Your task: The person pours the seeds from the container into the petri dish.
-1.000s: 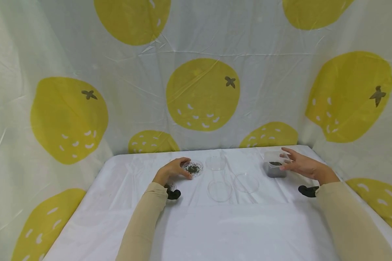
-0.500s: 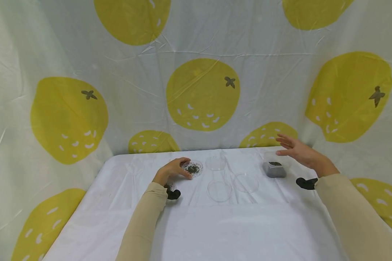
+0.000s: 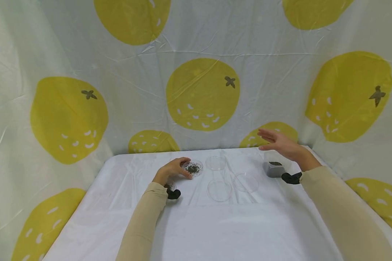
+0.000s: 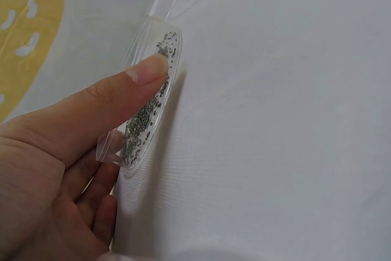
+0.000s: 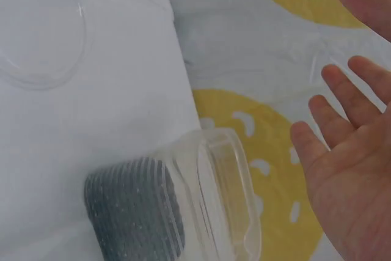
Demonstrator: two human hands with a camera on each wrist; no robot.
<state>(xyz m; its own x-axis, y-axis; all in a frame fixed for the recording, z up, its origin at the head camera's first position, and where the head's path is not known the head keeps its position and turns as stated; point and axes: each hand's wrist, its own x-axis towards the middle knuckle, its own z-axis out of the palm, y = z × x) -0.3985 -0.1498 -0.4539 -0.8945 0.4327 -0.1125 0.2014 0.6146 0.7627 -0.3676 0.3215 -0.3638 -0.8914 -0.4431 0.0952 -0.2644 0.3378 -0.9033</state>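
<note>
My left hand [image 3: 174, 169] holds a clear petri dish [image 3: 194, 169] by its side, at the left of the white-covered table. Dark green granules [image 4: 143, 114] lie scattered in the dish. In the left wrist view the thumb presses the near wall while fingers reach behind it. My right hand [image 3: 281, 145] is raised over the back right of the table, fingers extended, with nothing in it. Below it stands a clear plastic tub [image 3: 275, 171], partly filled with dark granules [image 5: 134, 206]; the right wrist view shows its open top apart from my palm.
Three clear round dish pieces lie mid-table: one at the back [image 3: 216, 163], one in front [image 3: 219, 191] and one to the right [image 3: 246, 182]. Another dish with dark bits [image 3: 170, 186] is partly hidden under my left wrist. A lemon-print curtain [image 3: 202, 94] stands behind.
My right hand has left the tub's side, risen and shifted leftward above it. The tub stays in place. The left hand and its petri dish have not visibly moved.
</note>
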